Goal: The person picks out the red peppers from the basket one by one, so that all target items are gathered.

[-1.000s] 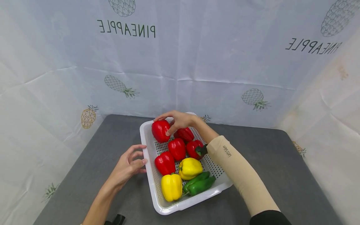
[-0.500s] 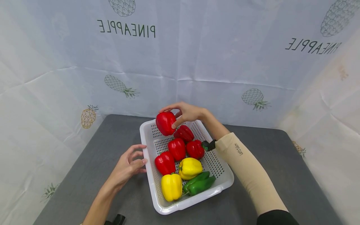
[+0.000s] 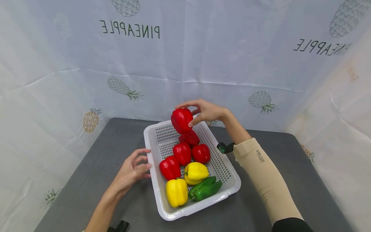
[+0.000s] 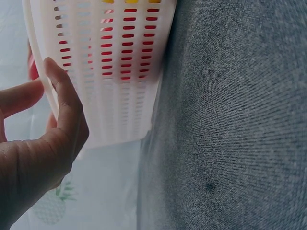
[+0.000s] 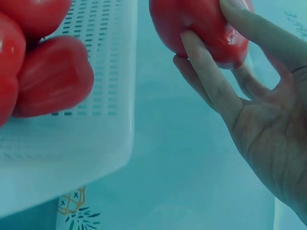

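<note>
The person's left hand [image 3: 131,170] comes in from the near left, its bent fingers lightly holding the left rim of a white perforated basket [image 3: 157,190], which stands slightly turned on a dark grey desk [image 3: 304,180]. In the basket's near end sits a plump yellow bell pepper [image 3: 176,192]; to its right lie a long green pepper [image 3: 208,191] and, just behind that, a second green pepper [image 3: 201,186]. Beyond these rests another yellow bell pepper [image 3: 196,173], with a glossy red bell pepper [image 3: 169,168] at its left. Farther in, a middle red bell pepper [image 3: 182,154] sits beside a right-hand red bell pepper [image 3: 201,153], and a darker red bell pepper [image 3: 189,138] lies behind them. At the far end, the right hand [image 3: 204,111], below a beige sleeve [image 3: 266,180], grips the raised red bell pepper [image 3: 181,120] between thumb and fingers, above the basket's rim and apart from the others, as the right wrist view shows. Behind everything hangs a pale cloth backdrop [image 3: 203,54] printed with pineapples and mirrored lettering.
</note>
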Available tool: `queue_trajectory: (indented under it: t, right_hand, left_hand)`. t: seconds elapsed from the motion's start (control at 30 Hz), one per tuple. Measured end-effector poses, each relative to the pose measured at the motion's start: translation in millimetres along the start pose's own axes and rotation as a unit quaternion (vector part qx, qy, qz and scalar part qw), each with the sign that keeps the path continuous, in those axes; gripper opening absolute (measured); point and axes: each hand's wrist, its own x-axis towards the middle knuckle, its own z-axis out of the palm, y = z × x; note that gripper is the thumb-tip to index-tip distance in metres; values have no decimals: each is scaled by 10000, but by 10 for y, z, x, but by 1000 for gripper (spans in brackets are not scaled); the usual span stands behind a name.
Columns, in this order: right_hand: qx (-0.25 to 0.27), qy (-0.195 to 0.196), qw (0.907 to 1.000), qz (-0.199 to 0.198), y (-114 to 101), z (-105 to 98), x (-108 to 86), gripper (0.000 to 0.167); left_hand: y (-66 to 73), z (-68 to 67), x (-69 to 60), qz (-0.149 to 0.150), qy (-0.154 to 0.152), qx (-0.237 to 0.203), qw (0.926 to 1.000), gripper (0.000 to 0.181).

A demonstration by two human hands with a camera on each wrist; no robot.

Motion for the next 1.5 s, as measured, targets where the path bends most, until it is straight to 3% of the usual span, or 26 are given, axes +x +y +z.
queue_trajectory:
  t: [0.6, 1.23, 1.5]
  right_hand:
    - [356, 744, 9964, 191, 138, -279, -558, 77]
    - [160, 1558, 9861, 545, 631, -479, -1196, 80]
    - [178, 1655, 9844, 575, 795, -513, -1393, 79]
  left_hand:
    - [-2, -5, 10, 65, 6, 29, 10000, 63]
    - [-33, -12, 12, 17, -18, -24, 10000, 63]
    - [-28, -10, 10, -2, -6, -12, 10000, 63]
